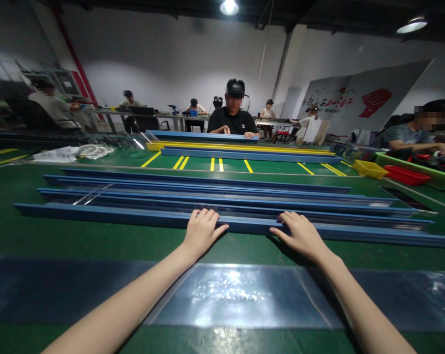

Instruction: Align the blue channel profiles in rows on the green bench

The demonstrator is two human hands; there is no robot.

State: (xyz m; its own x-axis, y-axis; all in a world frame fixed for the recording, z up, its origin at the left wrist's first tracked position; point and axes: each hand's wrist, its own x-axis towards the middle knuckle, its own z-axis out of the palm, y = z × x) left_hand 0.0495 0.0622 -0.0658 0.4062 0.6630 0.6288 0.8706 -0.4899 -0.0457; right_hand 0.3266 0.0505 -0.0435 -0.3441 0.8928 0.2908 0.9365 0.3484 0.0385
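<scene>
Several long blue profiles lie side by side across the green table. My left hand (203, 232) rests on the nearest blue profile (107, 217) left of its middle, fingers over the top and thumb along the near side. Farther right, my right hand (299, 233) holds the same profile in the same way, its fingers curled over the upper edge. Between my forearms and beyond them stretches a flat, shiny clear plastic strip (229, 295). Under the left part of the other profiles, clear film shows with bright reflections.
Beyond lie a yellow profile (244, 148) and more blue ones, with a person (234, 120) behind them. To the right are a yellow tray (370, 169), a red tray (406, 175), a green bin and a dark flat object (406, 199). Clear tubing (95, 150) sits at the left.
</scene>
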